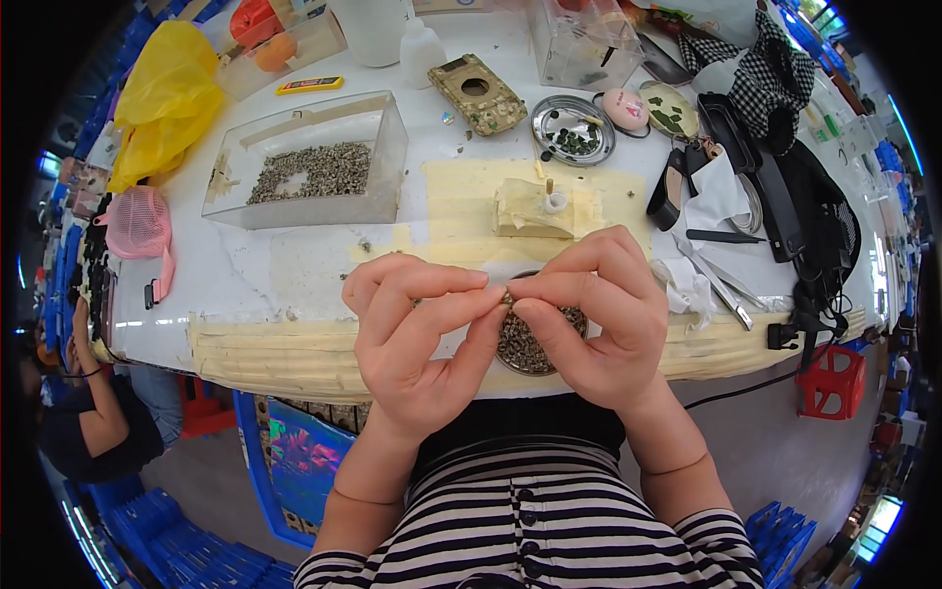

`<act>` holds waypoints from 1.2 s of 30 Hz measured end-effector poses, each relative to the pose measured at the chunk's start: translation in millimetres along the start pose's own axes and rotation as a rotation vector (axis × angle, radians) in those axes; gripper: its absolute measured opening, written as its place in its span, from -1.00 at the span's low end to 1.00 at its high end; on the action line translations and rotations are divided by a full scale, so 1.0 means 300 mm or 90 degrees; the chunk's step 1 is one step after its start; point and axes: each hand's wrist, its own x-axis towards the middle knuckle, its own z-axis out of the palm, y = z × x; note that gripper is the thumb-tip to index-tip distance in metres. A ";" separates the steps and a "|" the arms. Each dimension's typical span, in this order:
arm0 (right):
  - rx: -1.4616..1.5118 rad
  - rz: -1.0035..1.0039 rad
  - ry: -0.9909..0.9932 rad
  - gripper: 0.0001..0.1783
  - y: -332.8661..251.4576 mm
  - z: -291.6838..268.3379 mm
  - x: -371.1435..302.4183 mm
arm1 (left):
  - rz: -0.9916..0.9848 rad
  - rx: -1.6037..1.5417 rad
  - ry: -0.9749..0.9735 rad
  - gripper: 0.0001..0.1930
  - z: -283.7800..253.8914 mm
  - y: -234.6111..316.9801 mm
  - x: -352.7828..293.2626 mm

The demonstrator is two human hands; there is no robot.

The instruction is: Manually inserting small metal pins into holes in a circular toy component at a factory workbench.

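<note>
Both hands are meeting over the table edge, and what they are pinching is almost entirely hidden: only a speck of a small dark part is peeking out between the fingertips, too tiny to identify. The left hand is curling its thumb and forefinger together onto that speck from one side, while the right hand is closing its thumb and forefinger on it from the other, so the fingertips of both hands are touching. The part is hanging right above a round dish heaped with small grey-brown pieces, and the hands are covering most of that dish. Further back, a clear plastic box is holding a loose layer of similar grey-brown pieces with a bare patch in the middle. A round metal tray beyond the right hand is carrying a few dark green bits. A taped block is sitting on the yellowish masking tape just behind the fingers. Tweezers are lying on a white cloth to the right, near the table edge
</note>
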 end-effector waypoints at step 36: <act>0.119 -0.163 0.096 -0.77 -0.176 -0.073 0.035 | -0.018 0.029 0.015 -0.82 0.012 -0.011 -0.007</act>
